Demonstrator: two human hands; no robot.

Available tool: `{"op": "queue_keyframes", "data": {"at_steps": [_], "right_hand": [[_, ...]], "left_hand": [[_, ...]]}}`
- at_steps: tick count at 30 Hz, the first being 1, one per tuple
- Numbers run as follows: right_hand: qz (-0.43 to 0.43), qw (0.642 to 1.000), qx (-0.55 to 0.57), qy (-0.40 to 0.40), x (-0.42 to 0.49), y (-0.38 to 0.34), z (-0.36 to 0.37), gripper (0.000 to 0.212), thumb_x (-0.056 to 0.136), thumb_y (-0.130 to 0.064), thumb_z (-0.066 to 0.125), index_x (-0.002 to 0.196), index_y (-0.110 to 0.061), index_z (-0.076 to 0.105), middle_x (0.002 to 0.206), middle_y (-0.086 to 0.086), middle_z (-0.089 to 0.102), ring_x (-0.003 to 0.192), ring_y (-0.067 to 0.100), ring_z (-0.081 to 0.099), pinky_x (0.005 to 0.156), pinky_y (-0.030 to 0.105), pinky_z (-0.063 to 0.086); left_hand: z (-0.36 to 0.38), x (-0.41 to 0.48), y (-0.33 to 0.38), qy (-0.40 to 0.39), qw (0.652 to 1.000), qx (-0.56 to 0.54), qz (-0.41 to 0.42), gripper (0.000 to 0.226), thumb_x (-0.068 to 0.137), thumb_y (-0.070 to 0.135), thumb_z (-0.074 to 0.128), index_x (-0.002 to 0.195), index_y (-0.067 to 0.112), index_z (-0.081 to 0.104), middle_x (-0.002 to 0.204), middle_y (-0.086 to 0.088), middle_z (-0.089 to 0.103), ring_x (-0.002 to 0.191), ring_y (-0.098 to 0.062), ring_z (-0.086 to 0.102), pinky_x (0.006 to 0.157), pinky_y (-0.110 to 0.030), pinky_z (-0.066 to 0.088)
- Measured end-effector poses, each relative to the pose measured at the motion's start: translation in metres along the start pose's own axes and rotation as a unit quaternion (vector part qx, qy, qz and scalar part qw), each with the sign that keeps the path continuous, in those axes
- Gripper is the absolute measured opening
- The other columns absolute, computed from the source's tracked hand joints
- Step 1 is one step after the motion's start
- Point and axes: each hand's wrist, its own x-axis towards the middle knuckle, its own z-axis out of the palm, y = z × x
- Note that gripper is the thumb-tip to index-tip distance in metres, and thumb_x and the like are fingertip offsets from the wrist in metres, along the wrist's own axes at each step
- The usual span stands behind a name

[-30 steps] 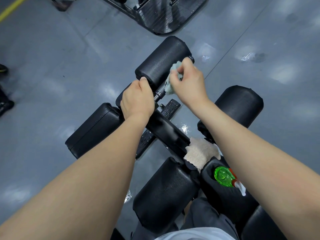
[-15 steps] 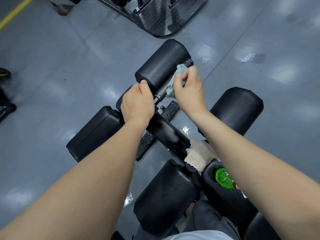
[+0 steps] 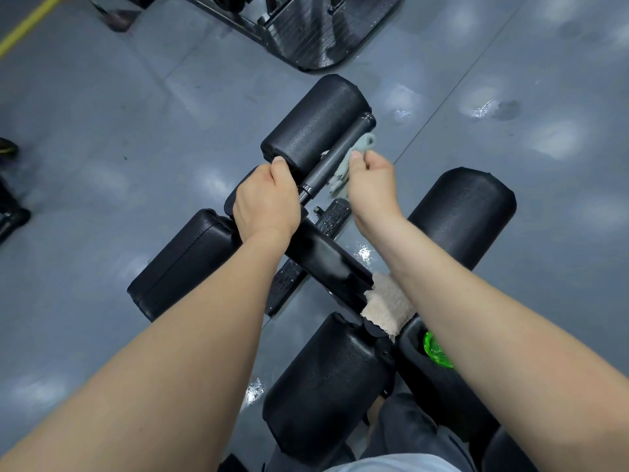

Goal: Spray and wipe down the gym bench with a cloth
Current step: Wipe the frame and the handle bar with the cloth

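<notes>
Green bottle sitting just right of the bench beam at its near end, partly hidden by the right forearm; beige towel lying on that same end. At the beam's far end, left hand gripping it, fingers curled round. Past that end, right hand pinching the grey cloth, pressing it against the bar beside the roller pad.
</notes>
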Motion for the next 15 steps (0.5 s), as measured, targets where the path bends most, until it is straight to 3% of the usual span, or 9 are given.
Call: {"op": "queue_keyframes", "data": {"at_steps": [3,5,6,8,10,12,15], "right_hand": [[0.025,0.998,0.017,-0.058,-0.020,0.015,0.007,0.031,0.102,-0.021,0.047,0.073,-0.015,0.053,0.063,0.009,0.063,0.059,0.026,0.061,0.070,0.054,0.058],[0.022,0.998,0.002,-0.054,-0.011,0.016,0.005,0.025,0.094,-0.031,0.052,0.075,-0.014,0.057,0.068,0.013,0.058,0.064,0.027,0.056,0.069,0.060,0.054],[0.023,0.999,0.009,-0.045,-0.006,0.008,0.003,0.024,0.091,-0.031,0.053,0.075,-0.013,0.057,0.069,0.014,0.055,0.065,0.027,0.054,0.066,0.059,0.053],[0.028,0.998,0.058,-0.015,0.009,-0.004,0.000,0.025,0.095,-0.021,0.051,0.072,-0.013,0.051,0.063,0.010,0.053,0.058,0.022,0.053,0.060,0.043,0.051],[0.034,0.996,0.083,0.012,0.015,-0.013,-0.001,0.035,0.103,-0.011,0.045,0.069,-0.017,0.042,0.054,-0.005,0.043,0.050,0.011,0.042,0.055,0.027,0.041],[0.037,0.996,0.082,0.014,0.012,-0.010,0.003,0.035,0.105,-0.013,0.045,0.070,-0.019,0.043,0.056,-0.006,0.040,0.053,0.011,0.039,0.058,0.028,0.038],[0.053,0.994,0.091,-0.015,-0.009,0.001,0.008,0.039,0.104,-0.013,0.049,0.066,-0.018,0.047,0.055,-0.008,0.048,0.055,0.012,0.047,0.061,0.031,0.045]], "left_hand": [[-0.001,-0.001,0.002,0.002,1.000,-0.002,0.002,0.047,0.100,0.047,0.030,0.065,0.016,0.040,0.069,0.001,0.052,0.071,-0.025,0.048,0.075,-0.041,0.044],[-0.001,-0.001,0.002,0.003,1.000,-0.001,0.005,0.048,0.100,0.047,0.030,0.066,0.016,0.040,0.070,0.001,0.053,0.073,-0.026,0.050,0.076,-0.042,0.045],[-0.002,-0.001,0.003,0.004,1.000,-0.003,0.005,0.048,0.100,0.047,0.030,0.065,0.017,0.040,0.069,0.001,0.053,0.072,-0.025,0.050,0.076,-0.042,0.046],[-0.001,0.000,0.003,0.005,1.000,-0.007,0.002,0.048,0.100,0.047,0.030,0.064,0.017,0.037,0.067,0.001,0.050,0.067,-0.023,0.046,0.075,-0.041,0.045],[-0.001,-0.001,0.002,0.006,1.000,-0.003,0.000,0.048,0.100,0.047,0.030,0.065,0.016,0.038,0.067,0.000,0.050,0.065,-0.021,0.045,0.074,-0.041,0.045],[-0.001,0.000,0.002,0.008,1.000,0.000,0.001,0.048,0.100,0.047,0.030,0.065,0.015,0.038,0.067,0.000,0.051,0.063,-0.019,0.044,0.074,-0.041,0.046],[-0.002,-0.001,0.003,0.007,1.000,-0.001,0.003,0.048,0.099,0.046,0.030,0.067,0.012,0.041,0.067,-0.001,0.051,0.062,-0.019,0.043,0.075,-0.043,0.046]]}}
